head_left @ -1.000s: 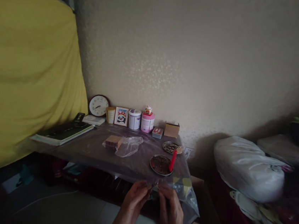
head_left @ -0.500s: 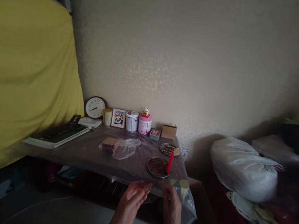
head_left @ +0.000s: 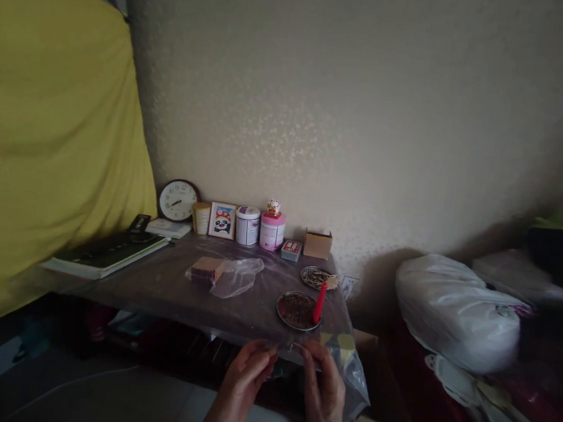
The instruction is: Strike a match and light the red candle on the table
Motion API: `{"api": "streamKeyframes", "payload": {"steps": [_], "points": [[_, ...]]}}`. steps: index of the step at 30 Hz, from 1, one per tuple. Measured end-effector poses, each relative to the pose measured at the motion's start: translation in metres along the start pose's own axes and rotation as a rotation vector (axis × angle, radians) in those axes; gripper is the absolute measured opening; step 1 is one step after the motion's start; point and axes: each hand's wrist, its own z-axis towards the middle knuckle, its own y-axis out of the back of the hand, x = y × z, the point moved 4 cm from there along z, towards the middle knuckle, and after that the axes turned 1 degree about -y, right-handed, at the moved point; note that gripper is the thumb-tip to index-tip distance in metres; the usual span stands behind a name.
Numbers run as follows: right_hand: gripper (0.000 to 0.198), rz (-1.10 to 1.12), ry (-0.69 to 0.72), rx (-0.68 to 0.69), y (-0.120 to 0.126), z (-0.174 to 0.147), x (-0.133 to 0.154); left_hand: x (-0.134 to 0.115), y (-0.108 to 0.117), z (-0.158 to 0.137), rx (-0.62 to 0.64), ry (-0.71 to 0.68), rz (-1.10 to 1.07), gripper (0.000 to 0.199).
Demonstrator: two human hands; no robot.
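Both hands are held close together at the table's front edge, fingertips facing each other. My left hand [head_left: 247, 372] is closed in a pinch; what is in it, if anything, is too small to make out. Thumb and forefinger of my right hand [head_left: 324, 383] pinch a thin pale stick [head_left: 296, 345], like a matchstick, pointing toward the left hand. Just beyond stands a red candle [head_left: 320, 302], upright at the right rim of a round dark-filled dish [head_left: 294, 326]. Behind it, a second dish [head_left: 307, 282] holds many thin sticks.
A brown block [head_left: 206, 269] lies by a clear plastic bag [head_left: 239, 278] on the plastic-covered table [head_left: 162, 292]. Along the wall stand a clock [head_left: 178, 200], a picture frame, tins and a small cardboard box [head_left: 317, 244]. A large book [head_left: 106, 253] lies left; white bags [head_left: 456, 313] sit right.
My right hand has turned and its fingers now pinch the pale stick in plain view. The left hand's fingers have drawn together. The view has shifted slightly; the table things have stayed put.
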Motion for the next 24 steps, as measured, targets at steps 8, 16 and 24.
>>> {"api": "streamKeyframes", "payload": {"steps": [8,16,24], "points": [[0.016,-0.045,0.207,0.000,0.000,-0.008,0.027,0.005,0.002,0.002,-0.018,-0.001,-0.036,0.021],[0.022,-0.171,0.182,0.003,-0.010,-0.003,-0.020,-0.002,-0.004,0.002,-0.041,-0.017,-0.018,0.025],[0.021,-0.065,-0.039,-0.037,0.003,0.002,-0.021,0.002,0.010,0.000,-0.079,-0.012,0.011,0.021]]}}
